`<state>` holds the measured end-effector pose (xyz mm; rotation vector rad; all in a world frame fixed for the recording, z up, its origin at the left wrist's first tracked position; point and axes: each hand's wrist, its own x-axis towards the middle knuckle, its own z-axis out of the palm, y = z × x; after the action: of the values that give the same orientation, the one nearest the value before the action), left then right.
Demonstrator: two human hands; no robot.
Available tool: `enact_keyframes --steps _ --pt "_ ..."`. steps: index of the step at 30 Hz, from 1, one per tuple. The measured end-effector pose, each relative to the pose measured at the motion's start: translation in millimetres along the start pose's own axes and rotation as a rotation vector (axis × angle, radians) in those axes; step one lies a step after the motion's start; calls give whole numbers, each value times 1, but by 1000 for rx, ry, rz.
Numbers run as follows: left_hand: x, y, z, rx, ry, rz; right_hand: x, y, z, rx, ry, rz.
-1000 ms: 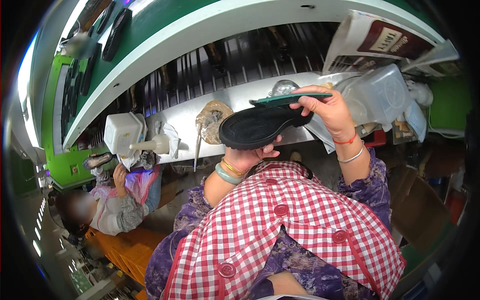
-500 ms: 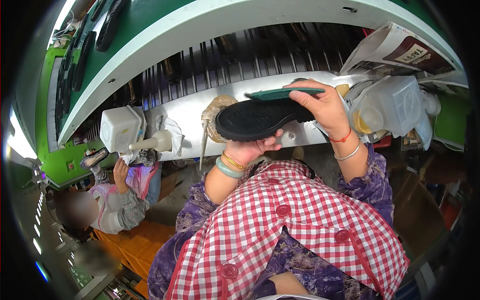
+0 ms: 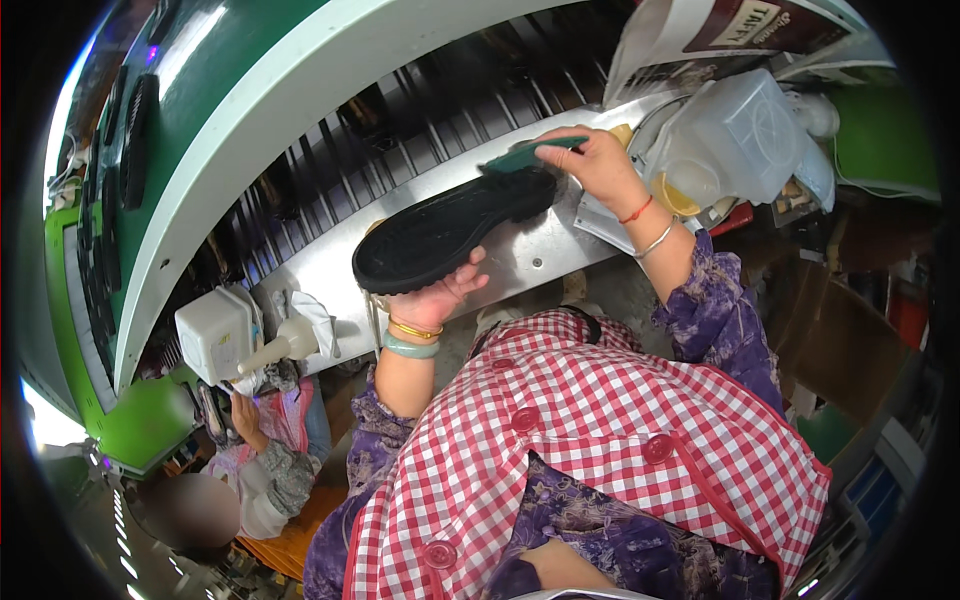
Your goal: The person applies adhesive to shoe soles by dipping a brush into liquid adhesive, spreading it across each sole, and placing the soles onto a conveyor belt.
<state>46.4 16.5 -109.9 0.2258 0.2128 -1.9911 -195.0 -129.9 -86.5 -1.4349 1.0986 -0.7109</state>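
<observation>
A black shoe sole with a raised rim is tilted above the metal ledge, its wide toe end to the left. My left hand holds it from below near the toe end, with fingertips showing past its near edge. My right hand pinches a thin, flat dark green piece over the far edge of the heel end. I cannot tell whether the green piece touches the sole. An amber roll behind the toe end is mostly hidden.
The metal ledge runs beside a conveyor of dark rods under a green-and-white hood. A white container and a pale nozzle bottle stand left; a clear plastic jug stands right. Another person's hand works at far left.
The view has turned. Both hands, with the sole and the green piece, appear farther left in the picture. The green piece has shifted toward the heel end, and more of the sole's inside shows.
</observation>
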Motion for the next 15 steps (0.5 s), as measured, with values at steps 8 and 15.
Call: enact_keyframes --steps 8,15 --pt "2 -8 15 107 25 -17 -16 12 -20 -67 135 -14" --pt "-3 -19 26 165 36 -49 -28 11 -23 -191 192 89"
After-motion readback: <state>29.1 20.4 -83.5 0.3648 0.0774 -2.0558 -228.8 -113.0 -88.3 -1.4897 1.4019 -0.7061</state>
